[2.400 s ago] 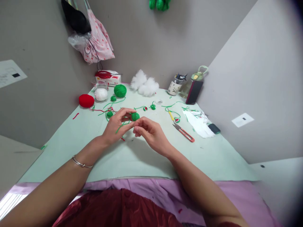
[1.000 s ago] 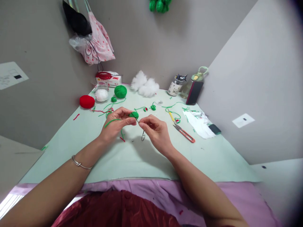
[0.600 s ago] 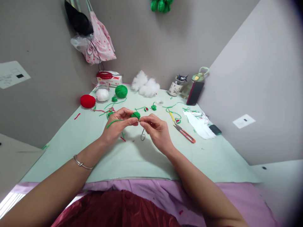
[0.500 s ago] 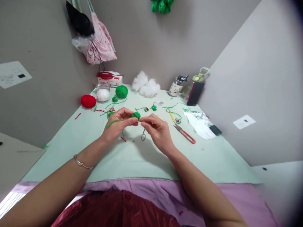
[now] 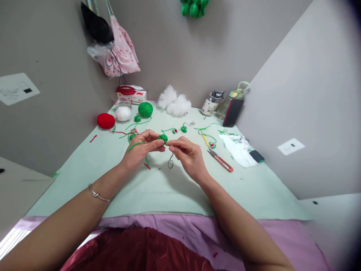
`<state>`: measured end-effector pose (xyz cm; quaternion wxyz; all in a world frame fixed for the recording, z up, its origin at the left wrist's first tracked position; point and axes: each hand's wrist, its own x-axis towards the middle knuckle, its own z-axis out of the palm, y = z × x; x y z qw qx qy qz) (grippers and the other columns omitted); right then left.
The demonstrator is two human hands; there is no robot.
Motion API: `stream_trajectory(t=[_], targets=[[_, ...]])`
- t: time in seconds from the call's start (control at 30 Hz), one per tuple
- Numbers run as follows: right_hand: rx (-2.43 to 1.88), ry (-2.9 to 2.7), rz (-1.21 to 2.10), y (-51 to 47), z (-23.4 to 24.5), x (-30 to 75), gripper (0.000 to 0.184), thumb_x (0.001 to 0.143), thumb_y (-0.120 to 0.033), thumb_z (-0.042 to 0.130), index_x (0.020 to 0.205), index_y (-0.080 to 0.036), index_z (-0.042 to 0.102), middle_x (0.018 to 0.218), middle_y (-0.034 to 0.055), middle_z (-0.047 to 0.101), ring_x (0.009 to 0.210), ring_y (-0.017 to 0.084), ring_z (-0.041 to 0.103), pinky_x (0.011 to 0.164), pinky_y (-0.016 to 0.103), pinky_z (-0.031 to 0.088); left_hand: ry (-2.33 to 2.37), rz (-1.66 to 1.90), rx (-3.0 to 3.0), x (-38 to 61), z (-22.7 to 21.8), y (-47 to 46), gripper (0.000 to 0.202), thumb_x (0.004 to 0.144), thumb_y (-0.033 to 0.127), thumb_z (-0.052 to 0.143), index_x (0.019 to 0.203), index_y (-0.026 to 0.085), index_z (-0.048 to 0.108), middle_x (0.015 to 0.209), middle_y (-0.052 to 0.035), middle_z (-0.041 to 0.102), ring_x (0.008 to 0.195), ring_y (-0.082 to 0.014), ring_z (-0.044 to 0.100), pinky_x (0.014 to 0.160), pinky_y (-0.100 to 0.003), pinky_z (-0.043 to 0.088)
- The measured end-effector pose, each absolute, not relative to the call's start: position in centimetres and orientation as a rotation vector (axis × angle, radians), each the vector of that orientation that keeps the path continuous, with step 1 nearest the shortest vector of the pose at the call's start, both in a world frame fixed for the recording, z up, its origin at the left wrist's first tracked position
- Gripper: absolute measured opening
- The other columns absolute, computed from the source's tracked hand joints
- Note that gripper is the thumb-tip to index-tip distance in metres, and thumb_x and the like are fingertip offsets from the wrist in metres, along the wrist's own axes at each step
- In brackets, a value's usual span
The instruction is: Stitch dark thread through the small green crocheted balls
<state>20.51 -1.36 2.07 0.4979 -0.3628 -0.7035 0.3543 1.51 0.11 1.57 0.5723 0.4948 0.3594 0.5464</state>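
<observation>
My left hand (image 5: 142,148) is closed around a small green crocheted piece (image 5: 163,138), its thumb pressed along the near side. A dark line, like thread, crosses that piece. Over the back of this hand lies a green yarn tail (image 5: 135,146). Close against the piece's right edge, my right hand (image 5: 186,152) pinches thumb and forefinger together. From under those fingers a dark thread (image 5: 170,163) hangs in a small loop. Whether a needle is also between the fingertips is too small to tell.
Behind my hands are red (image 5: 106,121), white (image 5: 123,113) and green (image 5: 145,109) yarn balls, and white stuffing (image 5: 175,101). To the right lie orange thread snips (image 5: 221,161), a yellow-handled hook (image 5: 205,140) and white tissue (image 5: 239,150). A phone (image 5: 233,113) leans on a bottle (image 5: 238,92).
Hardly anything differs. The whole view has shifted very slightly, and both hands keep their grip at the green piece.
</observation>
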Motion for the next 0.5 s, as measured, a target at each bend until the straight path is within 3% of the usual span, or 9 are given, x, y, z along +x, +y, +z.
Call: stream_trajectory(t=[0.23,0.4,0.5], targets=[[-0.858,-1.562,0.926,-0.98,1.72,20.17,0.005,0.086,-0.025,0.073,0.085,-0.02,0.075,0.076,0.0,0.059,0.064,0.01,0.051,0.059,0.027,0.041,0.84,1.281,1.152,1.91,1.56,-0.11,0.032,0.069,0.037,0.091,0.078,0.018,0.068,0.077,0.0017,0.071,0.066,-0.0142,0.071,0.076,-0.033,0.062],[-0.938,-1.484,1.05,-1.08,2.09,19.82,0.021,0.083,-0.036,0.076,0.077,-0.018,0.067,0.073,-0.001,0.061,0.056,0.008,0.051,0.054,0.025,0.043,0.874,1.294,1.231,2.21,1.49,-0.2,0.032,0.068,0.036,0.09,0.08,0.018,0.067,0.078,-0.0003,0.072,0.07,-0.0166,0.071,0.074,-0.033,0.06],[-0.961,-1.446,1.162,-0.92,2.13,19.72,0.027,0.08,-0.041,0.078,0.081,-0.018,0.063,0.072,-0.0019,0.061,0.056,0.009,0.057,0.056,0.026,0.05,0.897,1.336,1.3,2.19,1.07,-0.03,0.03,0.071,0.032,0.088,0.091,0.019,0.07,0.081,-0.0009,0.072,0.075,-0.0172,0.07,0.075,-0.032,0.058]])
